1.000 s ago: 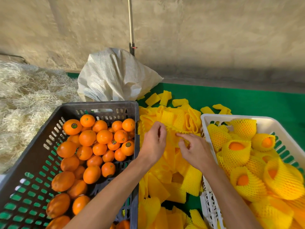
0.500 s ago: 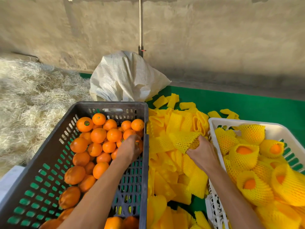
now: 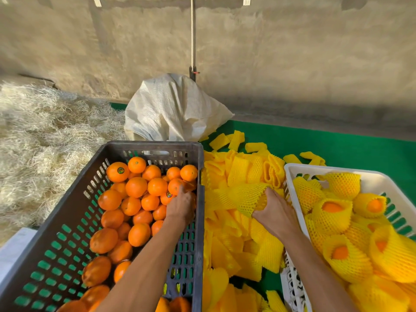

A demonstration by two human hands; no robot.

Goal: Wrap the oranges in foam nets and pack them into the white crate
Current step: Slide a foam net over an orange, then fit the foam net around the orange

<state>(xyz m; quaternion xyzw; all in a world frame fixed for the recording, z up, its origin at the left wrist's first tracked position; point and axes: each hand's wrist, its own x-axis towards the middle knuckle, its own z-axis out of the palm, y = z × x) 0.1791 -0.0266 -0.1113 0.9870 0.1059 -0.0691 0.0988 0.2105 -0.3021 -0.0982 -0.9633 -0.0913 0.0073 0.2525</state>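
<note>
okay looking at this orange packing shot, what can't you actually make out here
All in the head view:
- Whether the left hand already grips an orange: its own back hides the fingers.
- The right hand fingertips, tucked inside the foam net.
- The near ends of the dark crate and white crate, cut off by the bottom edge.
- The sticker print on one orange: too small to read.

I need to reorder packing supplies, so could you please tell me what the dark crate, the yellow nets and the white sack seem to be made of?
The dark grey slotted crate looks like moulded matt plastic, given its uniform vent slots. The yellow mesh nets seem soft foam: puffy lattice that folds and curls. The white crumpled sack appears to be woven plastic, going by its fine weave texture.
</note>
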